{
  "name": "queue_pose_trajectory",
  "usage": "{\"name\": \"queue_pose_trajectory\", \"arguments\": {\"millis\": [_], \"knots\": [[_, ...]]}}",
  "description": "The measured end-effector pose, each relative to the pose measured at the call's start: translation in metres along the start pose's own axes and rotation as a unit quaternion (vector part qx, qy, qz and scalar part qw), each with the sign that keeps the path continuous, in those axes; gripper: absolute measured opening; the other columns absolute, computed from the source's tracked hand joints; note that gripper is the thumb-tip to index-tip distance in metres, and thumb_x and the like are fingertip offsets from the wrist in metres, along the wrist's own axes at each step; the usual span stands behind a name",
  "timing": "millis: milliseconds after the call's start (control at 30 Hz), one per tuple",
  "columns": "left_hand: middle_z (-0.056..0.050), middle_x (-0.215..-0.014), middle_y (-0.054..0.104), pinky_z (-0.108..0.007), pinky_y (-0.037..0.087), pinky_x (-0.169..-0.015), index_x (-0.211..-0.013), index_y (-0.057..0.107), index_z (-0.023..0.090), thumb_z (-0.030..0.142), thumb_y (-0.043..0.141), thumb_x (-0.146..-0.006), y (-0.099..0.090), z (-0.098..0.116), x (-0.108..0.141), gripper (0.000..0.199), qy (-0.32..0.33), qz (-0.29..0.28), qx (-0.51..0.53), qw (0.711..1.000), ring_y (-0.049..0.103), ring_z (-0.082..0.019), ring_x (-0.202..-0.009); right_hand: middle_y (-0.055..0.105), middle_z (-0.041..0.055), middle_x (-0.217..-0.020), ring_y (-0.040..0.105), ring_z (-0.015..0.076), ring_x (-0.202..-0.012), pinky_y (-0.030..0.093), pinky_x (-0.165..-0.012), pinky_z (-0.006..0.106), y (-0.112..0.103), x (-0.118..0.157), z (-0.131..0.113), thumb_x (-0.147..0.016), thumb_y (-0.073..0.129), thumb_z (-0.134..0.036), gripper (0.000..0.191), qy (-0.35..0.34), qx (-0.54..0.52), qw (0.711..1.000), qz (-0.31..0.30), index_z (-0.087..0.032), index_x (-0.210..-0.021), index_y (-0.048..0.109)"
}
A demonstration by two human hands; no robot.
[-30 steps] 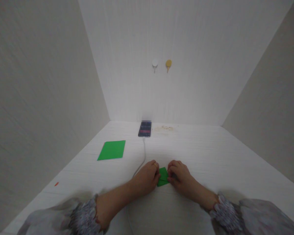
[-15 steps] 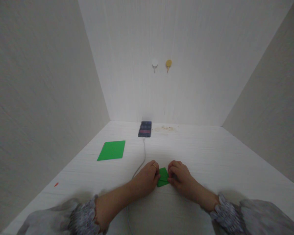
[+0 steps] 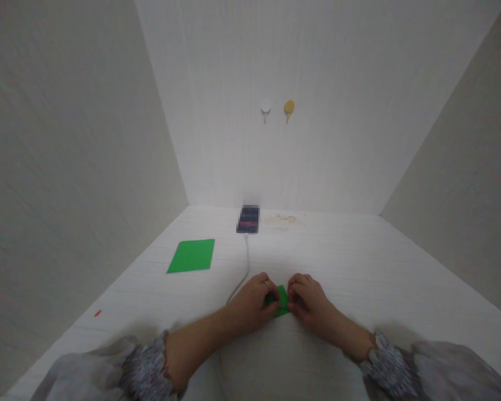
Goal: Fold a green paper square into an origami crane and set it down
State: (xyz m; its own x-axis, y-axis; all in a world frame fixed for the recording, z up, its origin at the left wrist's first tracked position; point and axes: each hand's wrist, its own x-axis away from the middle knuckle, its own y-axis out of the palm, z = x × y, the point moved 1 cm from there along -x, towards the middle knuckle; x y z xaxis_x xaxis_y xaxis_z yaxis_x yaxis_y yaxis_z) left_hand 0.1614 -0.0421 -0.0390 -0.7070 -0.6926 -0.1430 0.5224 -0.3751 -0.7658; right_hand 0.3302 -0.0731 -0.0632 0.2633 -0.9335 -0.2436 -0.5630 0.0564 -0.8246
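Note:
A small folded piece of green paper (image 3: 283, 301) lies between my two hands near the middle of the table. My left hand (image 3: 256, 303), with a ring on one finger, is closed on its left part and covers much of it. At its right edge, my right hand (image 3: 311, 303) pinches the paper between thumb and fingers. The fingertips of both hands are close together, with a strip of green showing between them. A flat green sheet (image 3: 191, 256) rests on the table to the left, touched by neither hand.
A phone-like device (image 3: 249, 219) with a blurred screen lies at the back, its white cable (image 3: 247, 259) running forward under my left arm. A small red bit (image 3: 98, 313) is at the left. White hook (image 3: 265, 108) and yellow hook (image 3: 289, 107) are on the back wall.
My left hand has shifted slightly right over the folded green paper, hiding more of it. My right hand stays at its right edge. The view has moved very slightly.

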Motion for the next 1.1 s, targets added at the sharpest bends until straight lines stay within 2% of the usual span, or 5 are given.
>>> {"name": "queue_pose_trajectory", "arguments": {"millis": [133, 400, 567, 700, 1100], "knots": [[-0.003, -0.083, 0.05, -0.025, 0.039, -0.07, -0.078, 0.056, 0.016, 0.035, 0.057, -0.071, 0.002, 0.0, -0.002, 0.02, -0.014, 0.008, -0.008, 1.0, 0.047, -0.014, -0.077, 0.053, 0.0028, -0.081, 0.047, 0.0187, -0.081, 0.036, -0.073, 0.034, 0.001, 0.0, 0.001, -0.065, 0.057, -0.013, 0.007, 0.001, 0.003, 1.0, -0.001, -0.018, -0.066, 0.052], [-0.003, -0.083, 0.049, -0.025, 0.038, -0.066, -0.078, 0.051, 0.016, 0.045, 0.06, -0.065, 0.003, -0.001, -0.007, 0.033, -0.052, 0.008, -0.018, 0.998, 0.047, -0.015, -0.076, 0.053, 0.0029, -0.082, 0.047, 0.0184, -0.081, 0.037, -0.073, 0.034, 0.001, 0.0, 0.002, -0.066, 0.057, -0.014, 0.006, -0.005, 0.002, 1.0, -0.004, -0.018, -0.068, 0.052], [-0.002, -0.089, 0.046, -0.025, 0.039, -0.066, -0.091, 0.047, 0.018, 0.037, 0.066, -0.06, 0.003, -0.004, -0.01, 0.042, -0.071, 0.015, 0.016, 0.997, 0.046, -0.014, -0.076, 0.053, 0.003, -0.081, 0.047, 0.0187, -0.081, 0.037, -0.073, 0.034, -0.001, 0.0, -0.003, -0.062, 0.058, -0.011, 0.01, 0.008, 0.007, 1.0, -0.004, -0.017, -0.066, 0.052], [-0.001, -0.09, 0.044, -0.024, 0.038, -0.065, -0.1, 0.045, 0.021, 0.024, 0.067, -0.057, 0.002, -0.005, -0.01, 0.048, -0.082, 0.012, 0.047, 0.996, 0.045, -0.014, -0.077, 0.054, 0.003, -0.081, 0.047, 0.0187, -0.08, 0.037, -0.072, 0.033, -0.001, 0.0, -0.004, -0.062, 0.058, -0.011, 0.01, 0.008, 0.009, 1.0, 0.003, -0.017, -0.065, 0.051], [0.002, -0.088, 0.039, -0.017, 0.034, -0.053, -0.109, 0.039, 0.025, 0.003, 0.052, -0.057, -0.003, -0.014, -0.01, 0.058, -0.085, -0.026, 0.127, 0.988, 0.04, -0.005, -0.059, 0.054, 0.0034, -0.081, 0.047, 0.0191, -0.08, 0.037, -0.072, 0.033, -0.001, 0.0, -0.002, -0.061, 0.057, -0.008, 0.012, 0.005, 0.0, 1.0, 0.002, -0.017, -0.065, 0.05]]}}
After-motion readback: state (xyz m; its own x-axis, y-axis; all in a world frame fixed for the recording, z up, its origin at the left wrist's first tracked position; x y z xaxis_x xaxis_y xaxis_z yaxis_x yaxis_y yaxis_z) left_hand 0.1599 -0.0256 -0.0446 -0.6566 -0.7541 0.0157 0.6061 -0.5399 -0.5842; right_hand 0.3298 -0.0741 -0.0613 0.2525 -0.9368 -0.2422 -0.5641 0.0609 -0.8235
